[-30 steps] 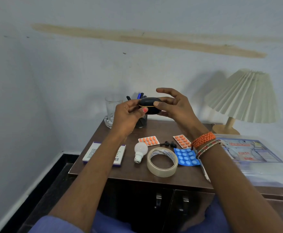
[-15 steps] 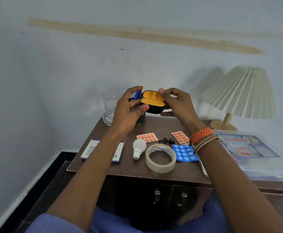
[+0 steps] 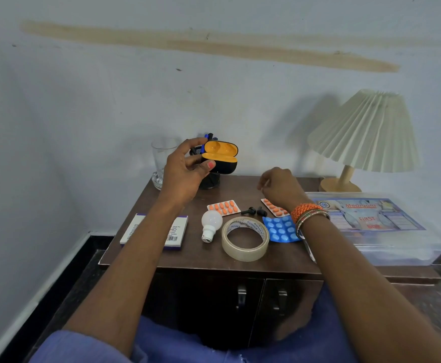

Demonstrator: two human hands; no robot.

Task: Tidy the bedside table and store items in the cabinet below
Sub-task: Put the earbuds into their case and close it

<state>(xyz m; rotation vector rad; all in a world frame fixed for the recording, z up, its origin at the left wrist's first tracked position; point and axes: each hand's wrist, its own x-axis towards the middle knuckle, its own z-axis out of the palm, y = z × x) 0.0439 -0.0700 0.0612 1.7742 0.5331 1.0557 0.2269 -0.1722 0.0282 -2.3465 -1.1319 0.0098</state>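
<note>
Left hand (image 3: 185,171) grips the open case (image 3: 220,158); the earbuds (image 3: 253,211) lie at seven o'clock of the nearer, loosely curled right hand (image 3: 279,186).

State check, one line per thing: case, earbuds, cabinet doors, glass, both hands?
Black earbud case with orange lining: lid open, empty, held up.
Two black earbuds: loose on tabletop.
Dark wooden cabinet doors: closed.
Clear drinking glass: upright, looks empty.
Left hand: grip on case.
Right hand: loosely curled, holding nothing.
</note>
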